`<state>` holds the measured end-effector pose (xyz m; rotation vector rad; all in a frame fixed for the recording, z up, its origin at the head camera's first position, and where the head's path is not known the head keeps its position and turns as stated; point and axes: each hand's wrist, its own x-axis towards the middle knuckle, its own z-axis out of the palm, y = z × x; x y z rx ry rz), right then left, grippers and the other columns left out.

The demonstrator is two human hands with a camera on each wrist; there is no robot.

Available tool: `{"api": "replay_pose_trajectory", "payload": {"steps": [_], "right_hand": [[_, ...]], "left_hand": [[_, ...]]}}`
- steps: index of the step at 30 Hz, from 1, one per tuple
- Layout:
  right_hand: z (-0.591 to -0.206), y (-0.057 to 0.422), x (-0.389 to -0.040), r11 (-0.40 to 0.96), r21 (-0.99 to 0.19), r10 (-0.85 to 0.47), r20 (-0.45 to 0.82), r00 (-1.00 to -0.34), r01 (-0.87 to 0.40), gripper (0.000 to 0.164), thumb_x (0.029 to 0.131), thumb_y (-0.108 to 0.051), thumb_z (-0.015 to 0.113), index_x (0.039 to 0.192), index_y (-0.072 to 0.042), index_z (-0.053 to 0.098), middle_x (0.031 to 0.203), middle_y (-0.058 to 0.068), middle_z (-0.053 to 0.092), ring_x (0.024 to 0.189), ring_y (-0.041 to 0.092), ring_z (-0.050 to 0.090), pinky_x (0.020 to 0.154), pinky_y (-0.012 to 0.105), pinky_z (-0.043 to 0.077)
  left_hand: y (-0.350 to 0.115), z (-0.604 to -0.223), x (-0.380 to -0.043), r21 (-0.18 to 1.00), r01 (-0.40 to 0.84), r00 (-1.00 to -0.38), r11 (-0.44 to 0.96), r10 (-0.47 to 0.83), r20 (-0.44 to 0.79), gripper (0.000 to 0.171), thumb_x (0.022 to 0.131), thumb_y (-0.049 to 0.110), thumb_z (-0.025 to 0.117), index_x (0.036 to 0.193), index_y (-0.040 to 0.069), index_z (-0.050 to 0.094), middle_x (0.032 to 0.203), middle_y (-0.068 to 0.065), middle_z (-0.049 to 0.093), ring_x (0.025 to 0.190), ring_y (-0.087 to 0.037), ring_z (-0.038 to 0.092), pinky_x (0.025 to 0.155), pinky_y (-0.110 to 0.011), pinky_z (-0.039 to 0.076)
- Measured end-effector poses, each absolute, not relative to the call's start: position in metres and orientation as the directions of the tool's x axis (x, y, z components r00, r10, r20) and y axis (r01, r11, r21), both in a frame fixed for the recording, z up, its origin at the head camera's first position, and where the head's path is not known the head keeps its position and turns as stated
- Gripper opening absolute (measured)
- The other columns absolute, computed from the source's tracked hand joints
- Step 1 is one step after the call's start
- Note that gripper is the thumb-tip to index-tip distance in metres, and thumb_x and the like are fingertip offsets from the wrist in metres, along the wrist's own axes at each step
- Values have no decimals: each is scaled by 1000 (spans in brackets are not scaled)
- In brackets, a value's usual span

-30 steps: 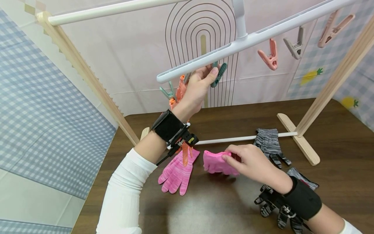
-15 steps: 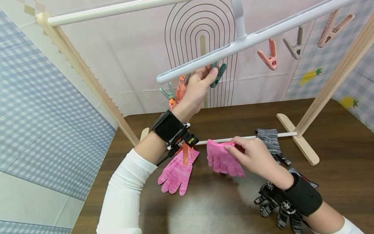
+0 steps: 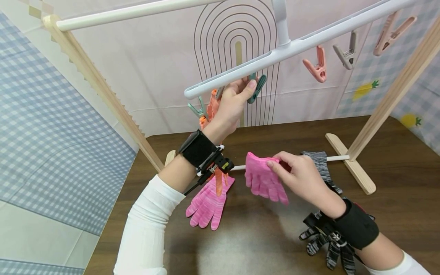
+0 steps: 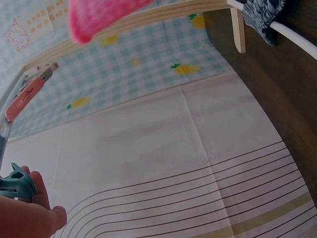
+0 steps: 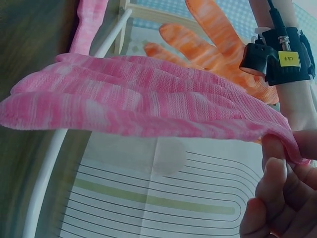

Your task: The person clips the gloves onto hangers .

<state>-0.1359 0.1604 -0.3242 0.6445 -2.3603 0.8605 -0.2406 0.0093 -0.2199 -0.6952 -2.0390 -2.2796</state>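
Under the white hanger bar (image 3: 240, 72), my left hand (image 3: 231, 103) pinches a dark green clothespin (image 3: 258, 88), also seen in the left wrist view as a teal clothespin (image 4: 20, 182). My right hand (image 3: 302, 177) pinches a pink glove (image 3: 264, 178) by its cuff, lifted off the table with its fingers hanging down. The right wrist view shows that glove (image 5: 138, 101) stretched out from my thumb and fingers. A second pink glove (image 3: 207, 206) lies flat on the table. Behind my left forearm hangs an orange glove (image 3: 213, 106), partly hidden, with a light green clothespin (image 3: 198, 109) on it.
A pink clothespin (image 3: 317, 65), a grey one (image 3: 348, 51) and a pale pink one (image 3: 393, 34) hang along the bar's right side. One grey-black glove (image 3: 316, 162) lies over the lower rod; another (image 3: 330, 248) is under my right wrist. Wooden posts (image 3: 395, 91) flank the rack.
My right hand has raised the pink glove a little, up and slightly rightward, and its fingers now hang down at full length. The left hand stays on the clothespin.
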Motion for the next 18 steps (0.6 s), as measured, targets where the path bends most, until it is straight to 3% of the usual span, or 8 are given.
{"api": "replay_pose_trajectory", "payload": {"steps": [18], "right_hand": [[-313,157,-140,682,-446,-184,663,-726,-580,5,80,-9,63,76,-7,61,51,-7,42,45,0,33,43,14,27]], "left_hand": [[12,-221,-241,938,285,-904,-197,271,331,30,91,9,45,118,-5,46,120,-17,52,104,-13,50,85,-19,39]]}}
